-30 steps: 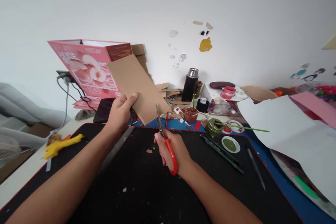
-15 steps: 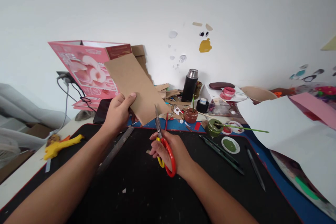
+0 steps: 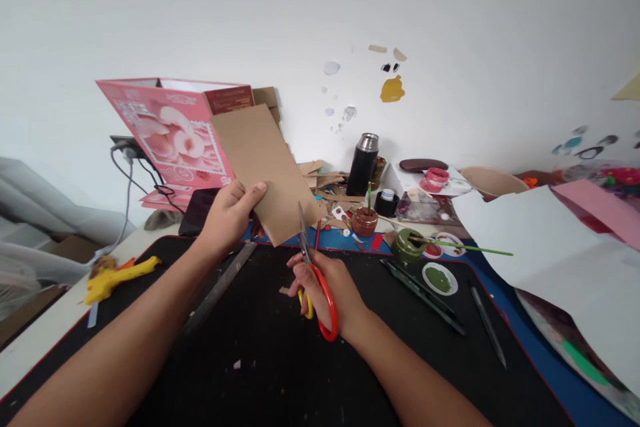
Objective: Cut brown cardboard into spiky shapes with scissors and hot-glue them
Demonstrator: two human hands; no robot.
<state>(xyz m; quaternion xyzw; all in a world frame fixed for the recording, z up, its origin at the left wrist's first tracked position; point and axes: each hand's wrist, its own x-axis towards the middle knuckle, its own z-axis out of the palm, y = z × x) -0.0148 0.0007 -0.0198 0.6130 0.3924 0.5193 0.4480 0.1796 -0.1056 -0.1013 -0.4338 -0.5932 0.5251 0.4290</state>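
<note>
Above the black mat [image 3: 260, 360], I have my left hand [image 3: 231, 213] pinching the brown cardboard [image 3: 263, 157] at its lower left edge, thumb on top. My right hand [image 3: 346, 290] curls its fingers around the scissors [image 3: 305, 250], a blade showing before the cardboard's lower edge.

You are facing a black cylindrical flask with a silver cap [image 3: 361, 170]; a pink printed cardboard box [image 3: 175, 137] is standing to its left.

1 head view, facing forward-down over black mat [image 3: 300, 373].
</note>
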